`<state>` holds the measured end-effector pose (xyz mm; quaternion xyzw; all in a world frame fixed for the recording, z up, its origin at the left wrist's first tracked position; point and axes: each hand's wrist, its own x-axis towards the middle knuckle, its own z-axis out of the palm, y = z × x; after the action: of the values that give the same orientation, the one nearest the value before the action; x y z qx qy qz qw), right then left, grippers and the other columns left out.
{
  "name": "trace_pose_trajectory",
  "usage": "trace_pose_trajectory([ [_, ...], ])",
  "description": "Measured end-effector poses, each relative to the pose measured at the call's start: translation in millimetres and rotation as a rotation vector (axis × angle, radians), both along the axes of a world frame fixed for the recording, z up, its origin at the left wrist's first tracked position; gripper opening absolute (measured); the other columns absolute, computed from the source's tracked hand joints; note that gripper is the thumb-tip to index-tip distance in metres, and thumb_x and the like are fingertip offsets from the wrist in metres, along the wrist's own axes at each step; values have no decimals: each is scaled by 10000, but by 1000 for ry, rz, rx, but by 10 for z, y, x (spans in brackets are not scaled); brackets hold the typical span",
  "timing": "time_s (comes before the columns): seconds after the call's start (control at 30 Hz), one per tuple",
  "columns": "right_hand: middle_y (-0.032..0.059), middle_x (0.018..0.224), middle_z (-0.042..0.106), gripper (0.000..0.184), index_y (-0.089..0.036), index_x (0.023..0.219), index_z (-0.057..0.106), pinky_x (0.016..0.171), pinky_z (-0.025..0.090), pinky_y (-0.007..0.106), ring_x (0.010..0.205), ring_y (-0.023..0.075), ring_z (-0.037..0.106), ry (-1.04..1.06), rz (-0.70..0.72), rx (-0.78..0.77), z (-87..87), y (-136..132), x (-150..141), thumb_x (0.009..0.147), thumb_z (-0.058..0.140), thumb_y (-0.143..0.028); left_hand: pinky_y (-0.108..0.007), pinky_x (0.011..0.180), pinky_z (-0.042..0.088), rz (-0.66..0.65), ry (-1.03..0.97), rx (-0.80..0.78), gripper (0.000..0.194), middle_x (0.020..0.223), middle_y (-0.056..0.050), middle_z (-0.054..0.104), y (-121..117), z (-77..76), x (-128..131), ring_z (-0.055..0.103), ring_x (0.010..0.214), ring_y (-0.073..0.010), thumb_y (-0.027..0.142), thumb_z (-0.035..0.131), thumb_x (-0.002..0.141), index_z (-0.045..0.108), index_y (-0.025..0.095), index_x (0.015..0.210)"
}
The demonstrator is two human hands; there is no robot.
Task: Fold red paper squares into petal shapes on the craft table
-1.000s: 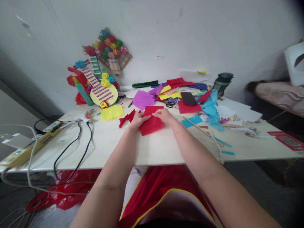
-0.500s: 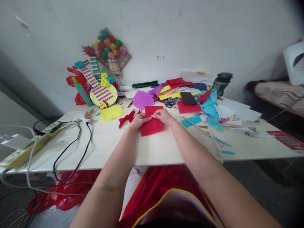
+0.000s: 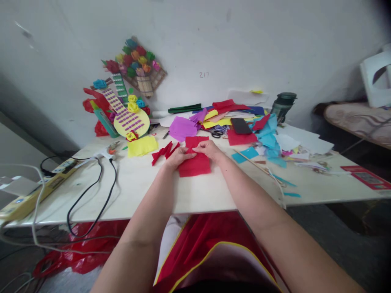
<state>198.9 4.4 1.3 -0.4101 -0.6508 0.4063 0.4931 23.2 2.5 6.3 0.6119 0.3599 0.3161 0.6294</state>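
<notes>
A rectangular piece of red crepe paper [image 3: 195, 166] lies between my hands near the middle of the table. My left hand [image 3: 177, 157] grips its left side, thumb on top and pointing inward. From the right, my right hand [image 3: 209, 150] pinches the same paper near its centre, the fingertips close to my left thumb. Folded strips of red paper [image 3: 165, 153] rest just left of my left hand. Behind them are a yellow paper piece [image 3: 142, 146] and a purple paper piece [image 3: 183, 128].
Black scissors [image 3: 217, 134], a phone [image 3: 241, 126] and a dark bottle [image 3: 283, 106] stand or lie behind. A thin stick [image 3: 252, 162] and blue scraps [image 3: 246, 155] are at right. Left are a glue gun [image 3: 105, 154], a power strip [image 3: 51, 184] and a paper-flower guitar [image 3: 132, 122].
Both hands stay on the red crepe paper, with only slight finger movement. The whole view has shifted a little.
</notes>
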Motion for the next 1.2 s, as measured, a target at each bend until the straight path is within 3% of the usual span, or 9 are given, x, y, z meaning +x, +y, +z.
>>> trace_pose_trajectory([
  [0.23,-31,604,525,280,-151,624,603,597,362,256,590,101,442,60,45,-35,-9,-3,-13,581,721,-401,-288,658,508,-11,32,2,362,750,-72,705,-20,25,0,641,659,-167,337,788,589,704,117,864],
  [0.4,-35,565,495,267,-151,564,592,589,350,255,574,97,422,85,28,-3,-5,-17,-37,598,704,-390,-309,682,507,-17,43,2,398,752,-70,707,-22,25,8,643,668,-177,348,797,570,708,125,887],
  [0.67,-7,620,566,241,-156,594,615,651,384,274,625,120,477,76,21,46,39,-52,-54,648,659,-386,-334,707,509,-35,54,11,418,747,-78,705,-21,9,10,646,678,-194,378,802,547,719,121,865],
  [1.0,-34,555,459,338,-172,533,507,599,342,263,582,108,413,31,-78,87,39,-32,-84,674,626,-455,-323,665,515,-4,83,10,447,737,-86,700,-30,28,14,644,658,-197,405,803,532,713,113,859],
  [1.07,-41,539,418,395,-177,537,473,572,328,257,564,103,389,19,-75,63,37,-35,-71,703,592,-516,-319,655,517,23,56,13,445,733,-86,701,-31,24,12,643,644,-193,402,800,543,707,112,866],
  [1.2,-31,539,441,452,-177,575,472,522,315,254,541,107,407,-10,9,-137,25,-53,-14,693,577,-601,-302,635,515,69,-22,20,433,742,-81,705,-22,0,13,643,627,-182,397,782,582,693,121,904],
])
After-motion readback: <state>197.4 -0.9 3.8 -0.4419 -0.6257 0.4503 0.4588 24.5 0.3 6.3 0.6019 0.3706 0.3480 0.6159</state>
